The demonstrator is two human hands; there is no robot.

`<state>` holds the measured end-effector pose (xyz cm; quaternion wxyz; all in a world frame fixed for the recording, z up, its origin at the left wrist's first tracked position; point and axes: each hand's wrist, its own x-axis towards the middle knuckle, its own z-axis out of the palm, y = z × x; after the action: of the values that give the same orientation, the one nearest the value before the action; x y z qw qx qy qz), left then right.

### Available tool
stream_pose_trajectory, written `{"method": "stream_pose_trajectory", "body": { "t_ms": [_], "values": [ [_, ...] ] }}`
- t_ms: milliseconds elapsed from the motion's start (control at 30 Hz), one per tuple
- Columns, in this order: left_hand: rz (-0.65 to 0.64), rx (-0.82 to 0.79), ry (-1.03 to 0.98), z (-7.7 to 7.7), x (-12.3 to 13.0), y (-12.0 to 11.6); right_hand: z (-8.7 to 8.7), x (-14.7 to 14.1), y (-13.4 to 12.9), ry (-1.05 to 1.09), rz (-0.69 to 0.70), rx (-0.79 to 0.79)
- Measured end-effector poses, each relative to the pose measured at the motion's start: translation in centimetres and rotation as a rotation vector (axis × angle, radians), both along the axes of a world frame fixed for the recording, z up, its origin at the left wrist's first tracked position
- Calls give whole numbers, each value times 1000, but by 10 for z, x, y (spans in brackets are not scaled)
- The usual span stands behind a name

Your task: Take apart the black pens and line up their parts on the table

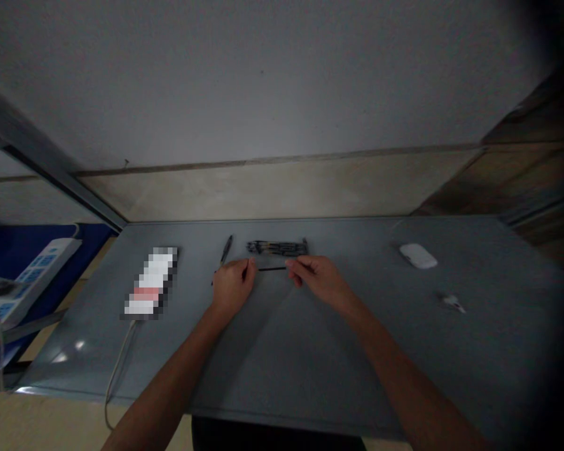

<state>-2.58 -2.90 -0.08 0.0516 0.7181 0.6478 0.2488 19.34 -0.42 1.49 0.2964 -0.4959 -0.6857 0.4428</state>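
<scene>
A thin dark rod (pixel 272 269) spans the gap between my two hands, just above the grey table (pixel 282 363). My left hand (pixel 234 283) is closed, thumb and fingers pinched at the rod's left end. At its right end, my right hand (pixel 317 275) pinches the rod between thumb and fingertips. Right behind the hands lies a bundle of dark, slender pieces (pixel 277 248), too small to tell apart. A dark pen (pixel 226 248) rests behind my left hand, and a dark tip of something pokes out at that hand's left side.
A phone (pixel 150 282) with a white cable (pixel 117 369) lies at the left. On the right are a white rounded case (pixel 418 256) and a small white item (pixel 452 303). A power strip (pixel 32 282) sits on blue material beyond the left edge. A wall stands behind.
</scene>
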Motion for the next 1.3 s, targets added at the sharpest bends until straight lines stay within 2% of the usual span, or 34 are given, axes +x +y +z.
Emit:
{"method": "stream_pose_trajectory", "body": {
  "t_ms": [200, 433, 700, 967, 1033, 1133, 1200, 1300],
  "values": [
    [33, -17, -11, 1, 0, 0, -6, 1, 3, 153, -12, 57],
    [19, 1, 6, 0, 1, 0, 0, -1, -1, 29, 3, -42],
    [24, 11, 33, -2, -1, 1, -4, 0, 1, 117, 9, 30],
    [-4, 18, 76, -1, 0, 0, -1, -3, -1, 23, 46, 24],
    [-46, 18, 98, 1, 0, 0, -2, -5, -2, 65, 57, 60],
    [-186, 21, 125, 4, 1, -2, -4, -10, -5, 92, 68, 74],
    [-275, 14, 123, 5, 3, -4, -4, -13, -7, 55, 85, 69],
    [-334, 6, 103, 6, 5, -7, -3, -15, -8, -16, 91, 81]
  ]
}}
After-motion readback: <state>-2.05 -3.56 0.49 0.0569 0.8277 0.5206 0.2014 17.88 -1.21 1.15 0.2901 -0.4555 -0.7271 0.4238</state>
